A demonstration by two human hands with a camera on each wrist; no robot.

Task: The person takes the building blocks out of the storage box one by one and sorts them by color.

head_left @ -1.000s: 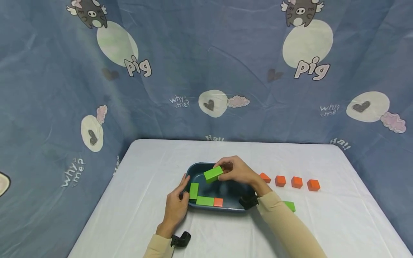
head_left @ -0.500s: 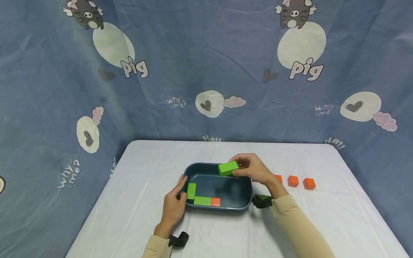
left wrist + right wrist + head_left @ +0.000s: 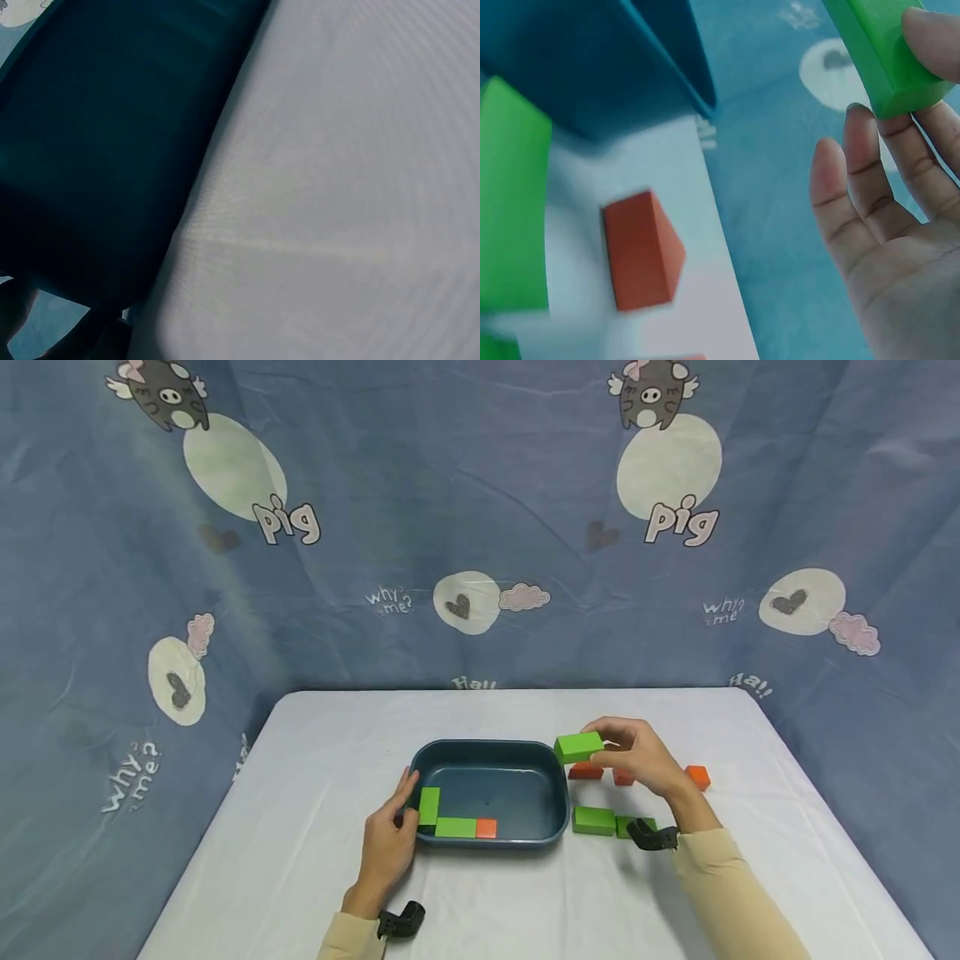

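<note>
My right hand (image 3: pixel 630 752) pinches a green block (image 3: pixel 577 747) between thumb and fingers, raised at the right end of a dark blue tray (image 3: pixel 491 843). In the right wrist view the thumb (image 3: pixel 937 45) presses on the green block, with fingers beneath. My left hand (image 3: pixel 388 843) rests against the tray's left end, its fingers straight along the rim. Inside the tray, along the left and near walls, lie an upright-lying green block (image 3: pixel 428 807), another green block (image 3: pixel 455 827) and a small orange block (image 3: pixel 486 828).
Right of the tray, two green blocks, one nearer (image 3: pixel 594 821) and one beside the wrist strap (image 3: pixel 630 827), lie on the white table (image 3: pixel 510 910). Behind them is a row of orange pieces, including a wedge-like one (image 3: pixel 587 772) and a cube (image 3: pixel 698 777). A patterned blue cloth (image 3: pixel 375 527) hangs behind.
My right hand has carried the green block rightward, from over the tray to its right end. The left hand stays at the tray's left end. The view has shifted slightly.
</note>
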